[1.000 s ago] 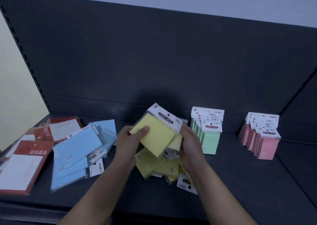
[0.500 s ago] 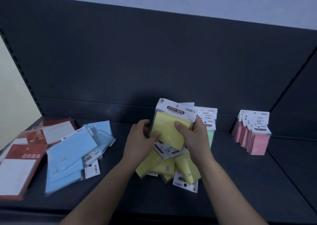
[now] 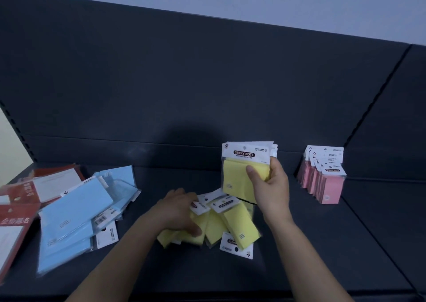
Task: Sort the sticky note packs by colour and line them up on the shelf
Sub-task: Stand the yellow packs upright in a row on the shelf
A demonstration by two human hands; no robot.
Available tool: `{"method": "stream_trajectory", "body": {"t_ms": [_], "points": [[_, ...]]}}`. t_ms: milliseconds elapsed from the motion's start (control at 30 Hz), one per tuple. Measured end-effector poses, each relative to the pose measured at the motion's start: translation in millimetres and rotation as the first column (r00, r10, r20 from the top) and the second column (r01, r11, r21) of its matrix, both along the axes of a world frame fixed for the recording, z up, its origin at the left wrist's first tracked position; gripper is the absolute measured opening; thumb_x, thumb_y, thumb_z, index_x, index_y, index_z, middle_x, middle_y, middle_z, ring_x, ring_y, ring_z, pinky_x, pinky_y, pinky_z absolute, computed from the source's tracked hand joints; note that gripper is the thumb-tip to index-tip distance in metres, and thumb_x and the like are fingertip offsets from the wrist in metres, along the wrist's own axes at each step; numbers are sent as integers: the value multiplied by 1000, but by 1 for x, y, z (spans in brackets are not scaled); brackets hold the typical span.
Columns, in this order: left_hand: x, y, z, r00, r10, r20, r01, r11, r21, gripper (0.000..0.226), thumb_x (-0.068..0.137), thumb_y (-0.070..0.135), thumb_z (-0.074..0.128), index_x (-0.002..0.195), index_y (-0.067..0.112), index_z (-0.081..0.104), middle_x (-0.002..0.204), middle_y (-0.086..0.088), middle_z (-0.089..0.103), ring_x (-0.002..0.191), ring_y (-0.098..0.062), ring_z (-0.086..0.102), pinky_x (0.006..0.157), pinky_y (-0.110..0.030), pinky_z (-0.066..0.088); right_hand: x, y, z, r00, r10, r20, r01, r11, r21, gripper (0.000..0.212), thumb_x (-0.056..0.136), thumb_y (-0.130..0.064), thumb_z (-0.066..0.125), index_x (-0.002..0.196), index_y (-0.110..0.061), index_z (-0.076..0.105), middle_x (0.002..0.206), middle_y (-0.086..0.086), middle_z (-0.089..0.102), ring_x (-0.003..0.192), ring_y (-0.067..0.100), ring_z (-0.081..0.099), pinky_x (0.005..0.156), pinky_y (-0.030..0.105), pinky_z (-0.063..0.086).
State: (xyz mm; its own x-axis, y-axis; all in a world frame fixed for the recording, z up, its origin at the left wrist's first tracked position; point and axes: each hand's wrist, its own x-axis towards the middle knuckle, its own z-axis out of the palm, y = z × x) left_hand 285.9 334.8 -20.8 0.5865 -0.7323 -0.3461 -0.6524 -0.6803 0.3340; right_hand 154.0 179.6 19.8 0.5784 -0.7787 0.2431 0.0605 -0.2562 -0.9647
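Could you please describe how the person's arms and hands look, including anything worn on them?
The left forearm and right forearm are bare down to the picture's lower edge, with no sleeves showing. The left hand and right hand wear no gloves. No watch, bracelet or ring shows, though the left hand is blurred.

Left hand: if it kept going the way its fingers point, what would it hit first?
The left hand points right, into the loose yellow packs; its fingers seem to touch them, though blur hides the contact.
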Motion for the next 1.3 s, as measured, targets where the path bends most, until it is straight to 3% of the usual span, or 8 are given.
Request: {"method": "stream_trajectory", "body": {"t_ms": [167, 400, 533, 733, 867, 1067, 1133, 1300], "points": [[15, 6, 1, 993, 117, 10, -117, 993, -24, 35, 75, 36, 66, 104, 29, 48, 105, 6, 44, 111, -18, 44, 89, -35, 40, -2, -4, -3, 1000, -3, 2, 3, 1000, 9, 20, 90, -13, 64, 100, -30, 61, 94, -10, 71, 85, 1, 67, 80, 25, 54], [0, -23, 0, 967, 25, 253, -25, 1000, -5, 49, 79, 66, 53, 114, 32, 57, 112, 7, 53, 113, -16, 45, 97, -42, 23, 0, -2, -6, 999, 7, -31, -6, 1000, 26, 20, 90, -15, 65, 108, -23, 61, 99, -8, 71, 92, 8, 67, 90, 38, 54], [5, -34, -6, 988, 119, 101, -120, 993, -4, 23, 83, 49, 61, 91, 27, 59, 105, 6, 62, 101, -15, 55, 92, -38, 26, 0, -2, -7, 999, 16, -45, -15, 999, 30, 21, 90, -16, 65, 110, -23, 62, 101, -8, 71, 94, 8, 67, 92, 40, 54], [19, -31, -3, 996, 93, 15, -93, 992, 82, 40, 80, 50, 66, 111, 26, 57, 108, 8, 58, 103, -14, 53, 97, -38, 29, 4, 0, -6, 999, 26, -45, -23, 998, 59, 32, 89, -24, 66, 120, -20, 59, 113, -5, 68, 107, 15, 64, 97, 46, 51], [20, -26, 2, 976, 154, -155, -168, 983, -79, 23, 84, 38, 66, 95, 18, 63, 81, 5, 57, 75, -11, 54, 66, -28, 39, 5, -2, -5, 998, 57, -32, -54, 996, 64, 24, 90, -20, 65, 113, -22, 61, 107, -7, 70, 101, 13, 66, 94, 46, 53], [36, -17, 17, 795, 271, -543, -590, 557, -585, 13, 90, 19, 63, 83, 8, 61, 80, -8, 63, 74, -21, 59, 66, -34, 48, 7, 2, -6, 993, 118, -10, -115, 983, 141, 59, 77, -46, 71, 127, -19, 52, 120, -3, 66, 113, 19, 62, 97, 48, 50], [38, -16, 26, 713, 196, -673, -681, 421, -599, 13, 90, 16, 63, 81, 8, 60, 77, -7, 63, 73, -21, 60, 67, -37, 52, 11, 1, -6, 979, 204, 12, -202, 954, 222, 42, 85, -30, 71, 122, -16, 56, 113, -3, 70, 107, 20, 66, 92, 43, 54], [31, -18, 38, 632, 10, -775, -691, 460, -557, 23, 97, 26, 52, 86, 8, 62, 75, -6, 63, 66, -17, 57, 60, -29, 51, 19, 1, -9, 952, 306, 29, -301, 910, 284, 25, 84, -13, 71, 106, -22, 66, 111, 1, 69, 102, 19, 66, 87, 35, 56]]}}
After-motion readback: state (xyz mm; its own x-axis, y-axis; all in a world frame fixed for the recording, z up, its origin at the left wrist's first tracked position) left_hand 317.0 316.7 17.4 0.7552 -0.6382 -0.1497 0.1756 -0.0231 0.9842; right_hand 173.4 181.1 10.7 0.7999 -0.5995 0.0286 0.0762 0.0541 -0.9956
